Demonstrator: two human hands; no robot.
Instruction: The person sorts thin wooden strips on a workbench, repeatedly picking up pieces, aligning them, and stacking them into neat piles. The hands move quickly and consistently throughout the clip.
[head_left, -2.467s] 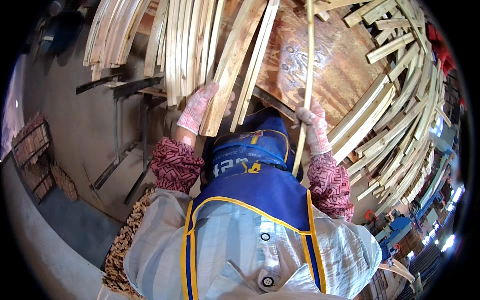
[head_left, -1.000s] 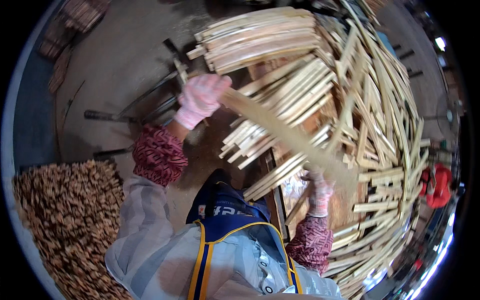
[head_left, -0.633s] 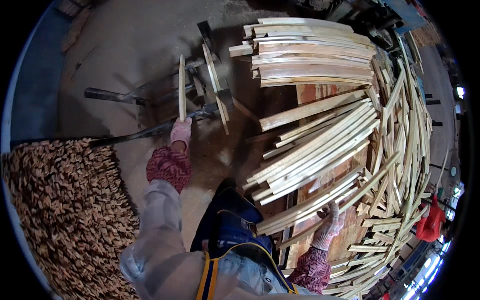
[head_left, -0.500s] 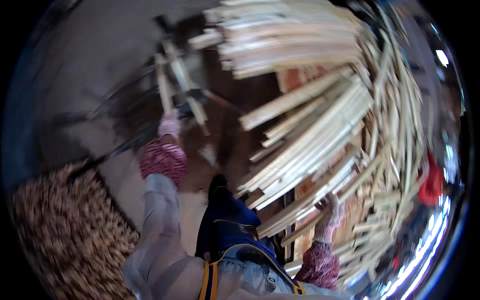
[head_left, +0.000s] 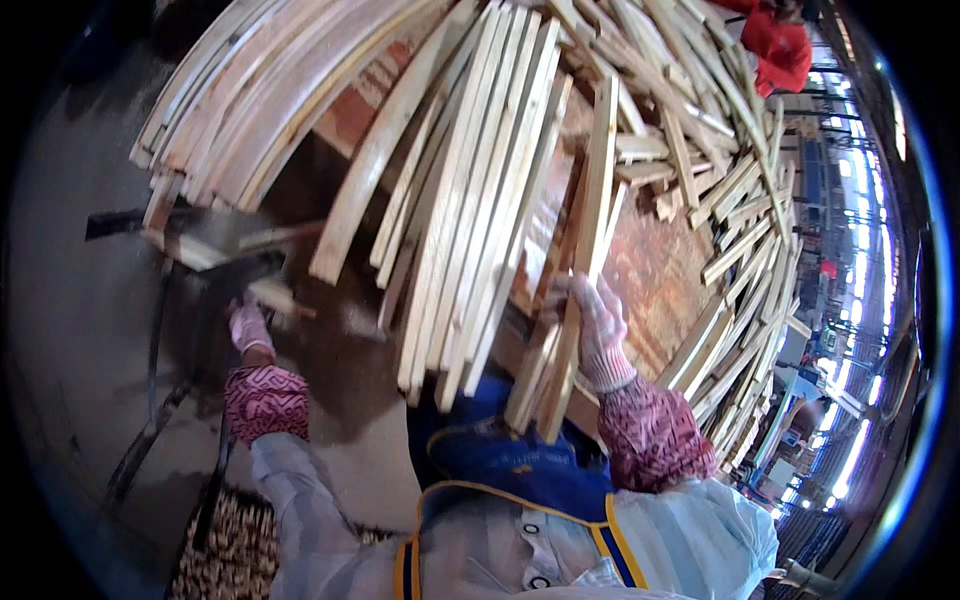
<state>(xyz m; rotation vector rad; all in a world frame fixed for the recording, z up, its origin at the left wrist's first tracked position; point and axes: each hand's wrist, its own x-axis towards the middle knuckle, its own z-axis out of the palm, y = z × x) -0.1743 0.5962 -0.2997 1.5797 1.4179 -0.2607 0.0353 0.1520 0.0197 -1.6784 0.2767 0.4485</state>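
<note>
My right hand (head_left: pixel 592 318), in a pale pink glove, is closed around a wooden strip (head_left: pixel 560 372) at the near end of the stack, with its fingertips curled over the wood. Left of it, a fanned row of long pale wooden strips (head_left: pixel 480 190) points toward my blue apron (head_left: pixel 500 445). My left hand (head_left: pixel 250 330), also gloved, is low at the left beside a dark metal stand (head_left: pixel 235 275). A short wooden piece (head_left: pixel 190 250) lies across that stand. The left fingers are blurred and partly hidden, so whether they grip anything is unclear.
More long strips (head_left: pixel 270 95) lie stacked at the far left of the reddish-brown board (head_left: pixel 650 270). Loose strips (head_left: pixel 740 195) are heaped along its right side. A heap of small wood pieces (head_left: pixel 230 545) is at the lower left. A person in red (head_left: pixel 780 45) is at the far right.
My view has turned to the right, so the stacks appear farther left. The strip that stood up from my left hand no longer shows there. My right hand now grips a strip beside the fanned row.
</note>
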